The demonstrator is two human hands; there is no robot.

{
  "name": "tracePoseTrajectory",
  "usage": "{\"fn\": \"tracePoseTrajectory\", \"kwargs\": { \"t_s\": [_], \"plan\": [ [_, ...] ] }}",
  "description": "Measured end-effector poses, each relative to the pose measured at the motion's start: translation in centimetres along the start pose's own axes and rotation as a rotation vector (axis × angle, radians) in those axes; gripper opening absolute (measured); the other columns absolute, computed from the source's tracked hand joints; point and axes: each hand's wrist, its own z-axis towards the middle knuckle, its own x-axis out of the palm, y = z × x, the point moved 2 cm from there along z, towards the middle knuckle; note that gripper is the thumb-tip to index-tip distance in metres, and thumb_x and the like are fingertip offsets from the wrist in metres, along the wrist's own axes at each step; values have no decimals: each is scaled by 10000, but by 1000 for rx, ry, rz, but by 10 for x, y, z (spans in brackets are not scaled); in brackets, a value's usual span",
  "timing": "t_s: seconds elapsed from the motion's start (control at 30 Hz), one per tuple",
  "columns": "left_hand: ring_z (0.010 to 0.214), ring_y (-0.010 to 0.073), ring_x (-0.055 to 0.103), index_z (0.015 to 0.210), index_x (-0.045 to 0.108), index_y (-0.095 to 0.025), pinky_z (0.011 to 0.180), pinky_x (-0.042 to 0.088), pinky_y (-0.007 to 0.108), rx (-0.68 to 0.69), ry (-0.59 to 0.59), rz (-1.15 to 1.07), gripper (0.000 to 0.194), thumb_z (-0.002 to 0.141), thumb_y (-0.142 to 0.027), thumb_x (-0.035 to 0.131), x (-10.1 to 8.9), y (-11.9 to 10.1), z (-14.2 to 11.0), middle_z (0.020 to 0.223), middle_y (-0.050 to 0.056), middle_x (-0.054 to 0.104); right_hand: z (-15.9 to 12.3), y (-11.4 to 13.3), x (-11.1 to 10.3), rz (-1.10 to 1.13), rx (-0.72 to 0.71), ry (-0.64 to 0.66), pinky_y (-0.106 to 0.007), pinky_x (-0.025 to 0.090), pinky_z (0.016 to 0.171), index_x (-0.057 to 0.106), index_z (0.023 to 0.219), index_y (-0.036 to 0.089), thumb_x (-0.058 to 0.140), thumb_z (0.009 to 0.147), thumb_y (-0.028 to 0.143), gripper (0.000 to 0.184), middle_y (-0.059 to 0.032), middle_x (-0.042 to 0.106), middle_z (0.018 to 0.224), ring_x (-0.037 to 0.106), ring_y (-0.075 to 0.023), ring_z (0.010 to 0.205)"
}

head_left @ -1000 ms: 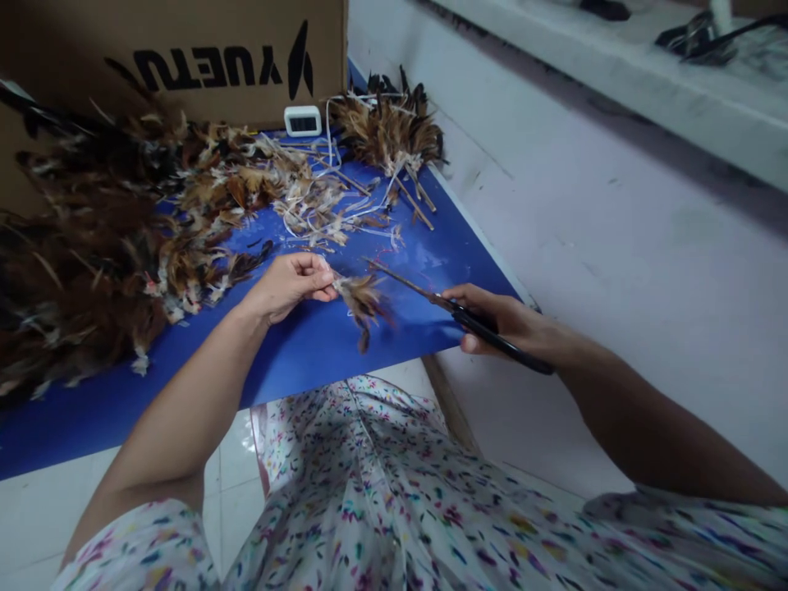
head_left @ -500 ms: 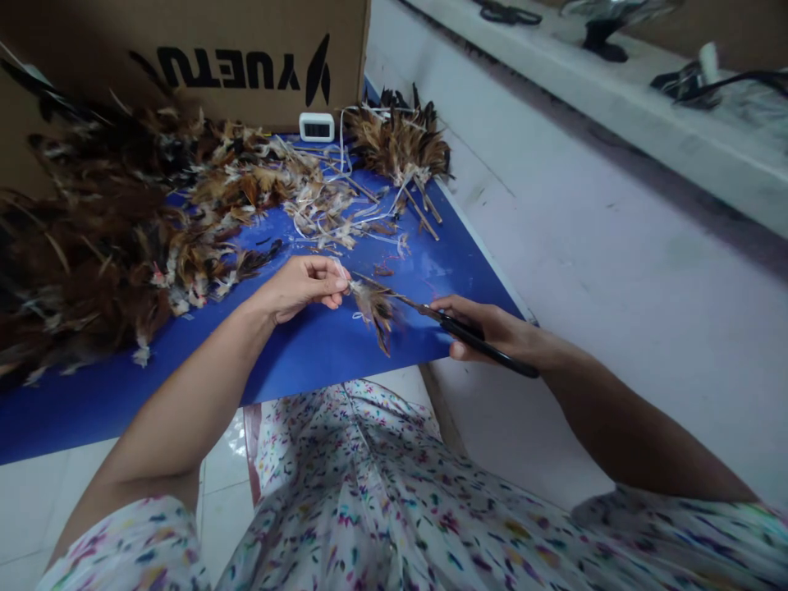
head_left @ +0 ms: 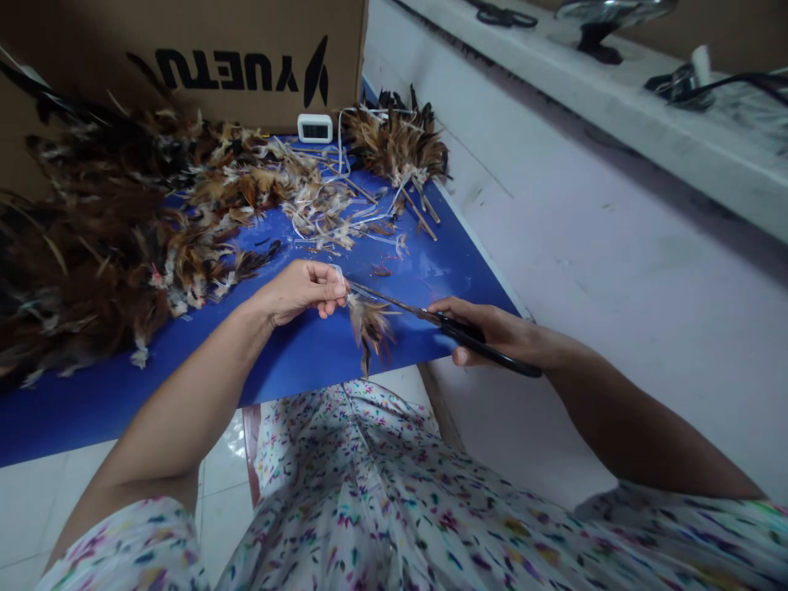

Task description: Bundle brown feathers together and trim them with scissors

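Note:
My left hand (head_left: 313, 289) is closed in a pinch above the blue table. From its fingertips hangs a small bunch of brown feathers (head_left: 368, 324), pale at the top end, and a bit of whitish strip shows at the fingers. My right hand (head_left: 483, 330) grips a pair of scissors (head_left: 452, 328) by the black handles. Their dark blades point left, with the tips beside the left fingertips at the top of the bunch. Whether the blades touch the feathers I cannot tell.
Brown feathers (head_left: 111, 271) lie heaped on the left of the blue table (head_left: 277, 377). Trimmings and white strips (head_left: 326, 205) lie behind my hands. A feather bundle with sticks (head_left: 400, 144), a white digital clock (head_left: 315, 128) and a cardboard box (head_left: 246, 25) stand farther back. A wall (head_left: 584, 246) rises at right.
The feather bunch has swung from slanting right to hanging more steeply down, below the scissor blades. My left hand has shifted very slightly left and down; my right hand is nearly where it was.

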Motion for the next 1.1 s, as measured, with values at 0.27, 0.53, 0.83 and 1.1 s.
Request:
{"fn": "tracePoseTrajectory", "kwargs": {
  "t_s": [0.27, 0.53, 0.83, 1.1],
  "plan": [
    [463, 62, 571, 676, 663, -105, 463, 497, 170, -65, 26, 27, 340, 568, -351, 873, 0, 2, 1, 621, 26, 662, 4, 5, -3, -35, 44, 13, -244, 348, 604, 486, 1225, 174, 641, 809, 501, 552, 8, 480, 815, 429, -106, 669],
    [461, 65, 577, 655, 664, -105, 454, 492, 158, -74, 47, 63, 300, 601, -330, 856, 2, 0, -1, 580, 17, 642, 4, 6, -5, -79, 63, 28, -244, 362, 609, 498, 1245, 182, 638, 796, 538, 590, -1, 533, 813, 450, -116, 666],
    [464, 66, 584, 668, 662, -106, 448, 490, 155, -68, 62, 68, 330, 586, -356, 862, 3, 2, -1, 607, 18, 653, 0, 1, -6, -96, 92, 29, -242, 366, 593, 515, 1241, 180, 667, 776, 528, 601, -7, 546, 829, 450, -113, 660],
    [467, 73, 589, 666, 660, -105, 454, 487, 159, -100, 66, 108, 354, 570, -376, 865, 4, 2, -2, 596, 26, 654, 5, -1, -5, -76, 65, 49, -236, 367, 609, 499, 1244, 180, 671, 779, 506, 594, -4, 543, 832, 461, -116, 681]
  ]
}}
